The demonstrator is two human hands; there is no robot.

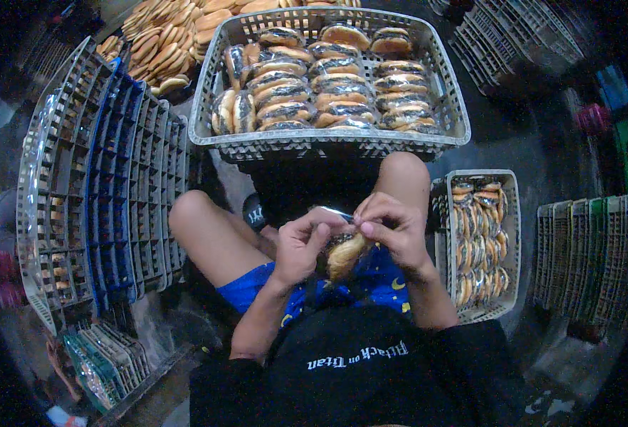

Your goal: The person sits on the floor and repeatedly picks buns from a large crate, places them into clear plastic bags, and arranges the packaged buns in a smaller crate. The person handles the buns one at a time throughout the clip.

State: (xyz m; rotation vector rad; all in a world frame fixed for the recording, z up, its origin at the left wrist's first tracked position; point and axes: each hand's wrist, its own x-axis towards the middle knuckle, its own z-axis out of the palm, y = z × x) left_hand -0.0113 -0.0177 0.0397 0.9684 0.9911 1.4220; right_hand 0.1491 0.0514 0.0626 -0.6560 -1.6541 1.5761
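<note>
Between my hands, above my lap, is a filled bun (345, 257) with a dark filling, in clear plastic wrap. My left hand (304, 246) holds its left side, with the thumb raised along the wrap. The fingertips of my right hand (391, 221) pinch the plastic at the bun's upper right. A shiny edge of the film (335, 212) stretches between both hands. Ahead of my knees stands a grey plastic crate (329, 140) holding rows of wrapped filled buns (340, 82).
Unwrapped buns (159, 45) lie heaped behind the crate. Grey and blue crates (108, 187) are stacked at left. Another crate (512, 240) of wrapped buns stands by my right side, with more stacked crates (580, 261) beyond it. My bare knees (404, 173) flank the working space.
</note>
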